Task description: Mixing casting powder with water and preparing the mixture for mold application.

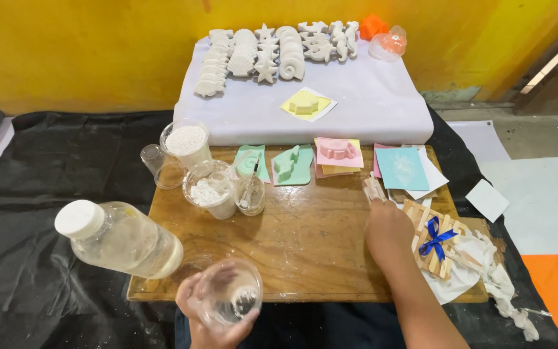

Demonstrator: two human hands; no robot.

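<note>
My left hand (pixel 209 321) holds a clear plastic cup (pixel 230 292) at the near edge of the wooden board (pixel 305 239); a little white powder and liquid sit in its bottom. My right hand (pixel 387 231) rests on the board's right part, closed on a flat wooden stick (pixel 373 189) that points away from me. A clear plastic bottle (pixel 121 238) with a white cap lies tilted at the board's near left corner, left of the cup.
Clear cups of white powder (pixel 187 143) (pixel 210 189) stand at the board's back left. Green (pixel 292 165), pink (pixel 338 152) and yellow (pixel 305 104) moulds lie behind. White shell and starfish casts (pixel 272 48) line a white-covered block. A stick raft with blue bow (pixel 435 238) lies right.
</note>
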